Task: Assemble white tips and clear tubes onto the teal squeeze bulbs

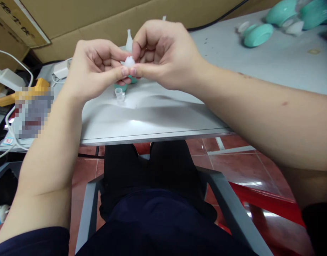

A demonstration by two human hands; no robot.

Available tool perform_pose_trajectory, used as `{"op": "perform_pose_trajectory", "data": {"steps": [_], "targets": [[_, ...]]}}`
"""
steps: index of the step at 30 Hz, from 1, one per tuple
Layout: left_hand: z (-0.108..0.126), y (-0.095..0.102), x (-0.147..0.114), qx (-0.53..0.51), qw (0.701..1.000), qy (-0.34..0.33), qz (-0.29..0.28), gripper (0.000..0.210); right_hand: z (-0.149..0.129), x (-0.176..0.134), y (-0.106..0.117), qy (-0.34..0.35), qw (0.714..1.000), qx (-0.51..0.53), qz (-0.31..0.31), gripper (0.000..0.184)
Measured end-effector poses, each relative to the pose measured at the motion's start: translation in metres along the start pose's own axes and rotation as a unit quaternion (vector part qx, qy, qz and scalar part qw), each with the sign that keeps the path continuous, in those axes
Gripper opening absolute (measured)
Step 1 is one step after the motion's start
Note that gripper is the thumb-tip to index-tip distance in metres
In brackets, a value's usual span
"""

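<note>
I have both hands meeting above the counter (pixel 158 122), around a small white piece (pixel 129 62) with an uneven top edge. The left hand (pixel 101 65) pinches it from one side, thumb against fingers; the right hand (pixel 165 53) closes thumb and forefinger tips on the other side, its remaining fingers curled. The piece looks thin and pliable, so I'd want light, even pressure: the left as the steady anchor, the right making only small, slow adjustments with the fingertips, so the rim doesn't crease or spring away. My fingers cover much of it, so I can't tell its full shape; tilting the wrists slightly would help. Below stands a clear plastic cup (pixel 119 94), near a green object (pixel 121 87) and a white nozzle (pixel 129 42), easily knocked if the wrists drop.
</note>
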State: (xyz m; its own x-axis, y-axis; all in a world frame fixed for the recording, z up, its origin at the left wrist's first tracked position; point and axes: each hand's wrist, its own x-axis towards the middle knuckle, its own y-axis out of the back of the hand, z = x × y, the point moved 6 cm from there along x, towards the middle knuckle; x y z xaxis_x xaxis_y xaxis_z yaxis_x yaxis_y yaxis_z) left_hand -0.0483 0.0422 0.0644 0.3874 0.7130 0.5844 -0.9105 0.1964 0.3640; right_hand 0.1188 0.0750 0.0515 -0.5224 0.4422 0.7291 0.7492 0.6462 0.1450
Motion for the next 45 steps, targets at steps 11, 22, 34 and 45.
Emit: {"op": "perform_pose_trajectory", "data": {"steps": [11,22,34,45], "targets": [[0.009,-0.025,-0.01,0.035,0.998,0.059,-0.015,0.064,-0.007,-0.002,-0.004,-0.025,0.993,0.087,0.07,0.063],[0.013,-0.022,-0.008,0.056,0.995,0.079,-0.032,0.056,-0.02,-0.005,-0.005,-0.096,0.981,-0.006,0.168,0.001],[-0.014,0.002,0.009,-0.04,0.999,-0.037,-0.005,0.031,-0.011,0.0,0.003,-0.131,0.981,0.094,0.112,0.029],[-0.009,0.004,0.007,-0.011,1.0,0.0,0.024,0.041,-0.004,-0.008,0.001,-0.269,0.936,0.167,0.151,0.011]]}}
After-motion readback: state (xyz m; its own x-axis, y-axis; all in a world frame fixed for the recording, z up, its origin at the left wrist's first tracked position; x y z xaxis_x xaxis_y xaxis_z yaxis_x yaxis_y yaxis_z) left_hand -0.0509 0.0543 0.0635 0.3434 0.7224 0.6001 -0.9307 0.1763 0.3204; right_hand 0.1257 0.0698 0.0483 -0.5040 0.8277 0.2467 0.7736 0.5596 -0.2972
